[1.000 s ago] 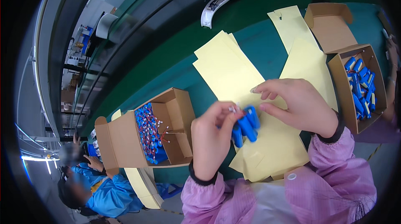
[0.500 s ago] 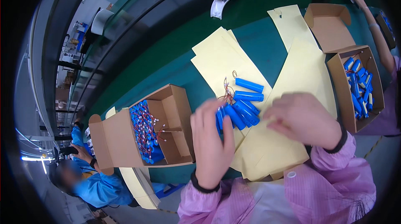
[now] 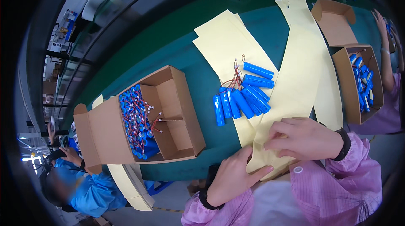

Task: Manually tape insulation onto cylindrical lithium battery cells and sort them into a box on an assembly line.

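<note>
My left hand (image 3: 230, 177) is at the near edge of a pale yellow sheet (image 3: 297, 76), its thumb and fingers closed over the sheet's near corner, which is bent up. Beside it my right hand (image 3: 308, 139) has its fingers curled and pinched on the same sheet; the fingertips are partly hidden. Just beyond both hands lie several blue cylindrical battery packs (image 3: 241, 104), fanned out. Their thin red and dark wires with small white connectors (image 3: 236, 72) gather on the far side. The packs rest partly on yellow sheets and partly on the green table.
To the left stands an open cardboard box (image 3: 192, 110) with dividers, one side filled with wired blue packs. Another open box (image 3: 378, 87) of blue packs is at the right, near a co-worker's arm (image 3: 386, 68). A co-worker in blue (image 3: 95, 192) is at the far left.
Both hands have come nearer to me, from beside the battery packs to the sheet's near edge, and closed on it. The packs now lie uncovered. The view has shifted slightly.
</note>
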Tool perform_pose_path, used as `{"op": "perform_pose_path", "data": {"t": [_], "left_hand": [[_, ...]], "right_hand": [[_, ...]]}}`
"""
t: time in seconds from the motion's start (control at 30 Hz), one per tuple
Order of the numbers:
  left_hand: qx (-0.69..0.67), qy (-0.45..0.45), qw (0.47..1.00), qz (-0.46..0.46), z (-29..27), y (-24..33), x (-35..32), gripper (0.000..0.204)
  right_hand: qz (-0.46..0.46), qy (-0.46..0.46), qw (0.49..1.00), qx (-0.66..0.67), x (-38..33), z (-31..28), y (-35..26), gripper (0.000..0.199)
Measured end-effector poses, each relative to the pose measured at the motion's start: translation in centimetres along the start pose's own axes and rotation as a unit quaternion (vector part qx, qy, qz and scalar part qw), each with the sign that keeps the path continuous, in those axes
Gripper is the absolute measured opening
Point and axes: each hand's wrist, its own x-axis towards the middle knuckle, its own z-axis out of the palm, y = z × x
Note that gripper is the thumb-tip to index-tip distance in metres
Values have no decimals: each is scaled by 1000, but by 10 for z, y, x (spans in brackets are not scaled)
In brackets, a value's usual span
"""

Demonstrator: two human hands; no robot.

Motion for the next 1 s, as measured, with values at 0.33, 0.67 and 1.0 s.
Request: {"op": "perform_pose_path", "data": {"t": [0.33, 0.67, 1.0], "left_hand": [[-83, -165, 983, -26, -13, -7, 4, 36], [-448, -64, 890, -49, 20, -11, 0, 19], [-421, -77, 904, 9, 8, 2, -4, 25]], "right_hand": [[-48, 48, 997, 35, -21, 3, 1, 35], [-132, 152, 977, -71, -18, 0, -4, 36], [-136, 139, 977, -90, -16, -5, -5, 37]]}}
